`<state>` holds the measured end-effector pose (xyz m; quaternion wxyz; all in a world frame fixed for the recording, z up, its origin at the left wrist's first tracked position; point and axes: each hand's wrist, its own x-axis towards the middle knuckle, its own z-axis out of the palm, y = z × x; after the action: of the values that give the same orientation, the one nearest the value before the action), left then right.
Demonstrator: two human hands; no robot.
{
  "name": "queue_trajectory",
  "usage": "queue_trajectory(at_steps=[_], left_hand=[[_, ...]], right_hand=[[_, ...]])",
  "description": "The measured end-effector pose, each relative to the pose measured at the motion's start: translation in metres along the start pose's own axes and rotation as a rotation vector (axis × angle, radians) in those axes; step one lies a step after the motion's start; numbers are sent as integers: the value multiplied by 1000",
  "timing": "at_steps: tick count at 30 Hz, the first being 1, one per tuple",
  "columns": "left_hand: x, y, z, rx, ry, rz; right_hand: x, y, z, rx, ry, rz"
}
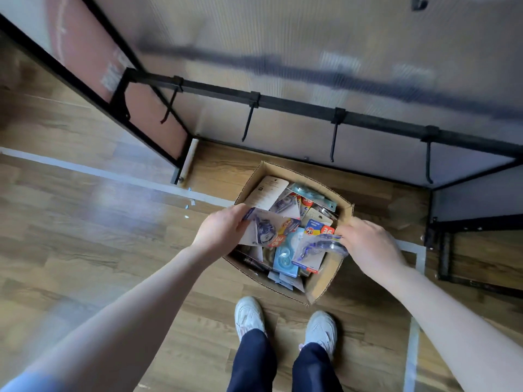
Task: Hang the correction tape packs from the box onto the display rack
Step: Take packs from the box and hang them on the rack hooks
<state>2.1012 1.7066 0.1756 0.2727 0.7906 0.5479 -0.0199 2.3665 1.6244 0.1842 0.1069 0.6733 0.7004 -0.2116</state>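
both reaching into the cardboard box on the floor below the rack's bare hooks: left hand pinching one purple pack, right hand gripping another purple pack. best lifted clear singly, turned hang-hole up, then threaded onto a hook.

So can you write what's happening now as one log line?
left hand: holds pack | right hand: holds another pack | both over box | rack hooks: bare
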Motion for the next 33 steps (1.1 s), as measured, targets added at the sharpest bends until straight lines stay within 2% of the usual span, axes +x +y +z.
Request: queue_trajectory(at_steps=[7, 25, 33], left_hand=[[-16, 41, -95, 56, 56, 117], [-86, 175, -367, 143, 379, 279], [-122, 231, -451, 141, 511, 339]], right_hand=[[-25, -18, -97, 6, 108, 5], [-124, -25, -391, 60, 402, -85], [-173, -29, -486, 25, 580, -157]])
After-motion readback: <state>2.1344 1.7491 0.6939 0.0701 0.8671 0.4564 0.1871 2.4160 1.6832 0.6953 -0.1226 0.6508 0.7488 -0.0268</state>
